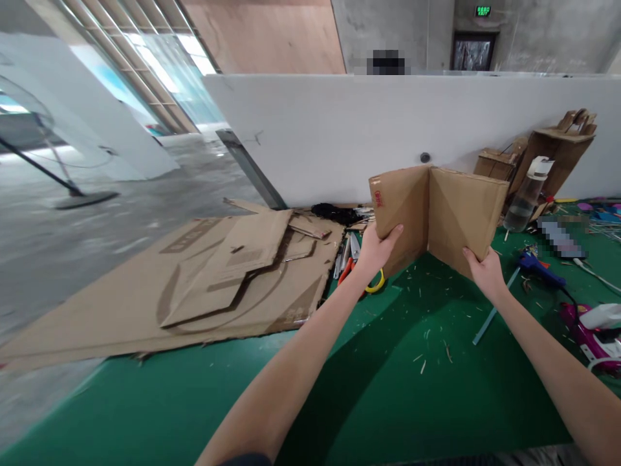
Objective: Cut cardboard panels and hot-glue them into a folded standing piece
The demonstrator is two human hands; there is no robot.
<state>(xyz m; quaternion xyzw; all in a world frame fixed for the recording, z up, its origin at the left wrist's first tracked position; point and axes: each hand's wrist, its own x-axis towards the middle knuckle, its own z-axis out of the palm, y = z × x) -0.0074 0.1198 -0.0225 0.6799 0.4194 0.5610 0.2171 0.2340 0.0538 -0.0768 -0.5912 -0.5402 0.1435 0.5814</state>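
Observation:
A piece of brown cardboard (460, 207), folded down its middle into two upright panels, is held up over the green table. My left hand (381, 249) grips the lower outer edge of the left panel, thumb on the inner face. On the other side, my right hand (484, 272) pinches the right panel near its lower outer corner, thumb also in front. The fingers behind both panels are hidden. A small red print shows at the left panel's upper corner. Below my left hand lie scissors with a yellow handle (376, 282) and orange-handled ones (345, 270).
Flat cardboard sheets (194, 259) cover the table's left part and overhang its edge. To the right are a blue glue gun (541, 268), a clear bottle (526, 194), a phone (561, 237) and a magenta device (589, 336). A white partition (310, 129) stands behind.

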